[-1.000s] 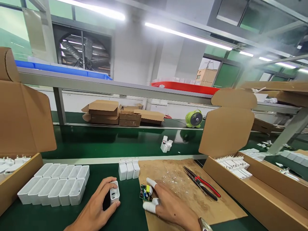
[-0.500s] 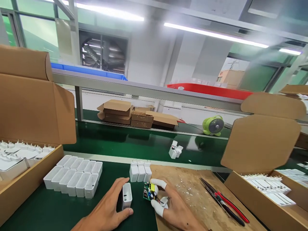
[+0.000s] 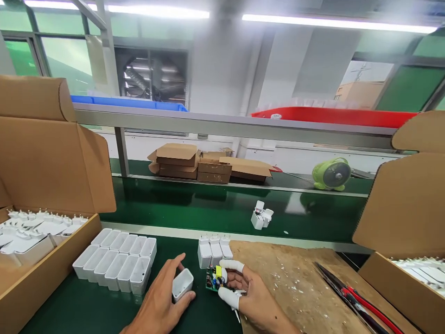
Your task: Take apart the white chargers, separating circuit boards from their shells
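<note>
Between the thumb and fingers of my left hand [image 3: 163, 292] is a white plastic charger case [image 3: 182, 284], tilted on the green mat. My right hand [image 3: 248, 292], with white covers on thumb and forefinger, pinches a small circuit board [image 3: 212, 278] carrying a yellow transformer and blue parts. A white piece hangs below the board, partly hidden by the fingers. The board is just right of the case, apart from it. Behind the board stand three white chargers [image 3: 215, 252] with plug pins. Left of my left hand, white open cases [image 3: 114, 262] stand in two rows.
An open carton [image 3: 52, 260] of white parts stands at left, another [image 3: 406, 292] at right. Pliers [image 3: 358, 299] and a long dark tool lie on the brown board [image 3: 288, 278]. A white opened unit [image 3: 260, 215] sits on the green belt, before a green fan [image 3: 332, 174].
The case in my left hand has tipped over from upright. The circuit board stays pinched in my right hand, close by. The camera view has turned slightly left and levelled.
</note>
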`<action>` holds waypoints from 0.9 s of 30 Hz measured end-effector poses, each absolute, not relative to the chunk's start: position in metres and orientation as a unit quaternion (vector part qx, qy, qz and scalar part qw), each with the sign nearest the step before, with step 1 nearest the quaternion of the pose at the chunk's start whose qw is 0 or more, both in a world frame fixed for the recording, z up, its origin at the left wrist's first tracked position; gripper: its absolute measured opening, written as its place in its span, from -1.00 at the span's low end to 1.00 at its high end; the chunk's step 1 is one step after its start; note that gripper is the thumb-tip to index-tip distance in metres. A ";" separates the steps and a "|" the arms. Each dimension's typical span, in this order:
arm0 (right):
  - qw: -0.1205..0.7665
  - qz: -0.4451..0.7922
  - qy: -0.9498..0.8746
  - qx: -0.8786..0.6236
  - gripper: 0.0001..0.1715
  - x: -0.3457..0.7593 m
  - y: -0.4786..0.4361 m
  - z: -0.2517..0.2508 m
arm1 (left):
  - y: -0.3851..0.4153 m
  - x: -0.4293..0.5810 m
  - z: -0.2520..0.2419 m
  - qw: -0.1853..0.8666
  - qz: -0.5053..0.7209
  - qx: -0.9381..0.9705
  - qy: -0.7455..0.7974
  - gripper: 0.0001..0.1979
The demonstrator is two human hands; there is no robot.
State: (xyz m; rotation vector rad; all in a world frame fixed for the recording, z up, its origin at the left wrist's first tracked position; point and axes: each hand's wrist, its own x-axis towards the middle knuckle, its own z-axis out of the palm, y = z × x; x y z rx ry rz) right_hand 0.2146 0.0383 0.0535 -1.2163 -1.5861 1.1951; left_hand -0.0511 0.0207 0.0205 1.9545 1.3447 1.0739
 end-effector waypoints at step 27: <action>0.394 0.011 -0.850 -0.348 -0.10 0.198 -0.005 0.075 | 0.020 -0.054 0.019 0.220 0.389 0.791 0.417 -0.19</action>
